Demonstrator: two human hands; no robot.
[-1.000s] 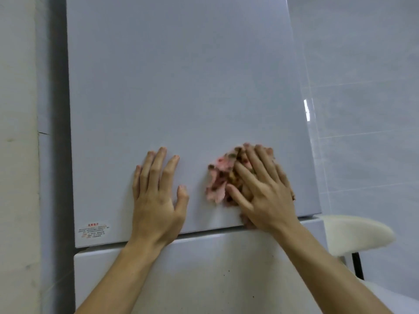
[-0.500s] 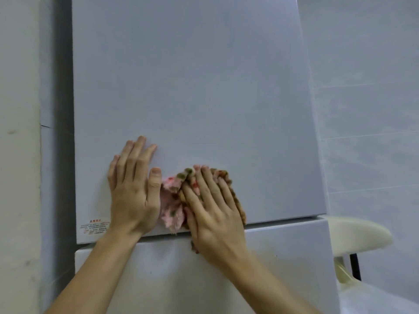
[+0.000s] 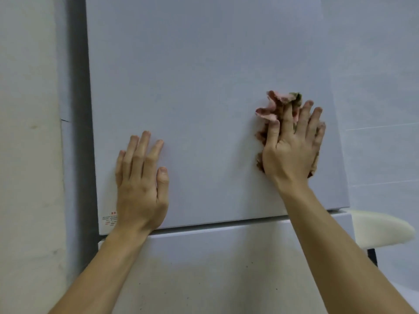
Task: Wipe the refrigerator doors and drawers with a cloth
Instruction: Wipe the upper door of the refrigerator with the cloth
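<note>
The pale grey upper refrigerator door [image 3: 204, 87] fills the middle of the view. Below it is the white lower drawer front [image 3: 215, 264], with small dark specks. My right hand [image 3: 292, 148] presses a crumpled pink and brown cloth [image 3: 272, 107] flat against the right side of the upper door, fingers straight and spread. My left hand [image 3: 141, 184] rests flat on the lower left of the same door, fingers straight, holding nothing. A small red-lettered label [image 3: 108, 219] sits at the door's bottom left corner, partly behind my left wrist.
A beige wall [image 3: 29, 155] stands close on the left, with a dark gap [image 3: 79, 132] beside the refrigerator. On the right is a tiled wall [image 3: 374, 87] and a cream chair seat [image 3: 381, 230] at the drawer's top corner.
My right hand has swept the cloth from the door's lower left-middle, beside my left hand, up and to the right side. My left hand stays flat on the lower left.
</note>
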